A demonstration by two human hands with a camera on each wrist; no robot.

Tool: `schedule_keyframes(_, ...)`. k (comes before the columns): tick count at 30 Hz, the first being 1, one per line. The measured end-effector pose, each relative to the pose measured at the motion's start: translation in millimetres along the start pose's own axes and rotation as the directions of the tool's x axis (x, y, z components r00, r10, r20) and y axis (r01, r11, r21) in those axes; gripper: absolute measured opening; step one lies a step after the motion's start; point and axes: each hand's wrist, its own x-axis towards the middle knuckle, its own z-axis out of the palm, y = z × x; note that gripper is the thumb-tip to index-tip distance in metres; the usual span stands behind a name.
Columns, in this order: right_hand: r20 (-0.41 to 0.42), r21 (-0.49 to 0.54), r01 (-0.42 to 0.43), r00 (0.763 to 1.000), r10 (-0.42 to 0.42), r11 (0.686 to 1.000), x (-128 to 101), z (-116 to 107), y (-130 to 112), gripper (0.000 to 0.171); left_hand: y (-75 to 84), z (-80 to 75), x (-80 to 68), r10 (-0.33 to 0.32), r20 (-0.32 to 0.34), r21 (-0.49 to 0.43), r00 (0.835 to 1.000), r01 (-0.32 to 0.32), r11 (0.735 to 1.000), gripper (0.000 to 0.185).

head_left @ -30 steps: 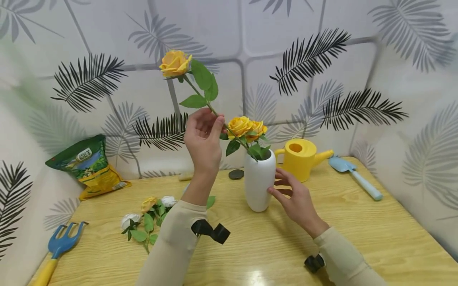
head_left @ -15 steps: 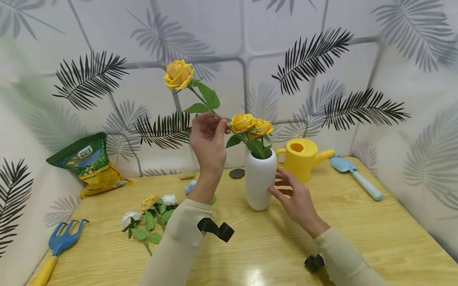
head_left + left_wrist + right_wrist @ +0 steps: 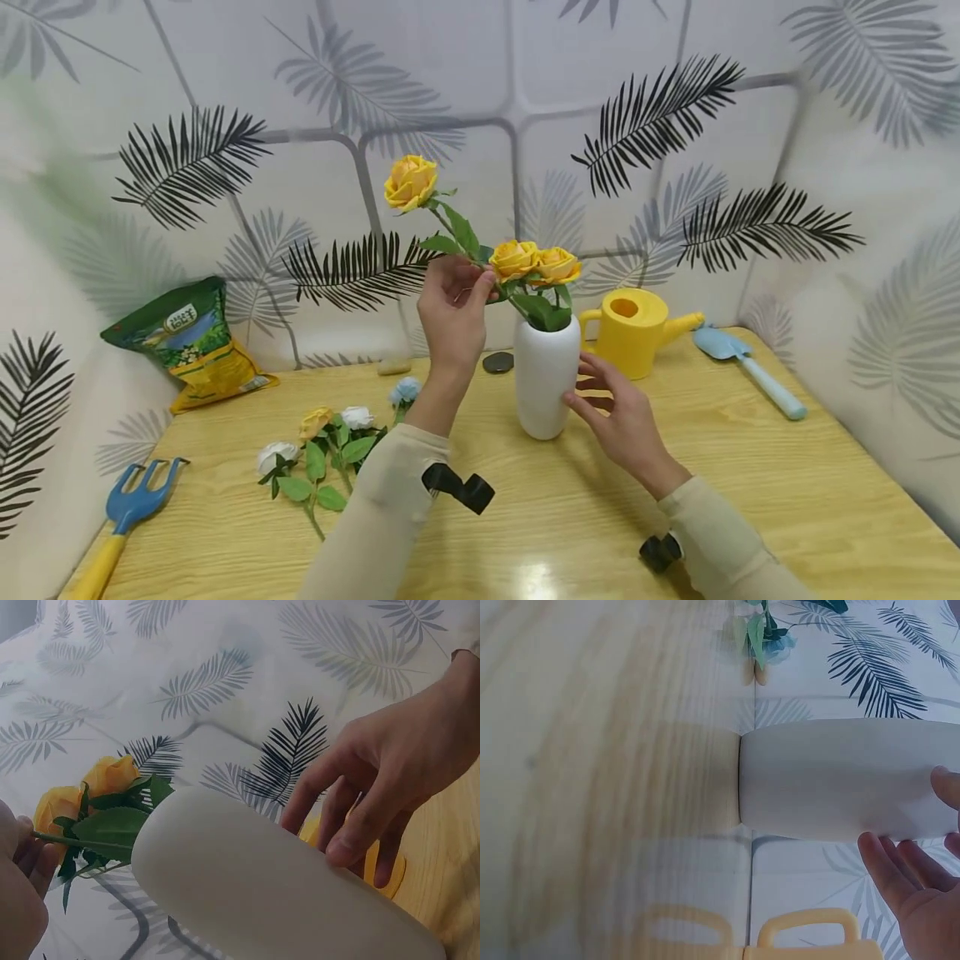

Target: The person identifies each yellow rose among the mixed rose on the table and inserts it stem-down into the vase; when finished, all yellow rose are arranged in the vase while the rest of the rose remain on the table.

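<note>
My left hand [image 3: 453, 308] pinches the stem of a yellow rose [image 3: 411, 183] between thumb and fingers, left of the vase and above its rim. The rose leans to the upper left. In the left wrist view its green stem [image 3: 90, 843] runs from the fingertips to the vase's mouth. Two more yellow roses [image 3: 557, 266] with green leaves stand in the white vase [image 3: 546, 387], which is upright on the table. My right hand [image 3: 618, 412] holds the vase's right side, thumb in front and fingers curved behind, as the right wrist view shows the vase [image 3: 832, 780] too.
Behind the vase stands a yellow watering can [image 3: 632, 337]; a light blue trowel [image 3: 750, 371] lies right of it. Several loose flowers [image 3: 322, 454] lie left of my left forearm. A blue hand fork [image 3: 138, 504], a green-and-yellow bag [image 3: 191, 346] and a dark stone [image 3: 498, 362] are also on the table.
My left hand has moved right and slightly down with the yellow rose, bringing it closer to the roses in the vase. My right hand stays at the vase.
</note>
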Motion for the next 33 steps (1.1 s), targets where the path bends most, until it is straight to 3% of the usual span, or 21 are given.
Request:
schedule_keyframes(5,0.001,-0.002,-0.006,1.000,0.006,1.000,-1,1,2,0.061,-5.8,0.4,-8.2,-0.032,0.004,0.008,0.999,0.032,0.999,0.018)
schedule_keyframes(14,0.007,-0.003,0.001,1.000,-0.001,1.000,-1,2,1,0.063,-9.9,0.2,-9.1,-0.017,0.020,0.069,1.000,0.015,0.997,0.015)
schedule_keyframes(24,0.022,-0.011,-0.009,1.000,0.009,1.000,3,0,3,0.063,-17.1,7.4,-6.6,-0.080,-0.050,-0.043,0.996,0.078,0.996,0.018)
schedule_keyframes(29,0.014,-0.018,-0.010,1.000,0.010,1.000,-1,1,3,0.064,-17.8,4.1,-9.2,-0.078,-0.038,-0.040,0.996,0.077,0.996,0.016)
schedule_keyframes(33,0.023,-0.014,-0.019,1.000,0.019,1.000,-4,2,4,0.063,-18.5,3.4,-13.2,-0.114,-0.045,-0.036,0.993,0.112,0.993,0.016)
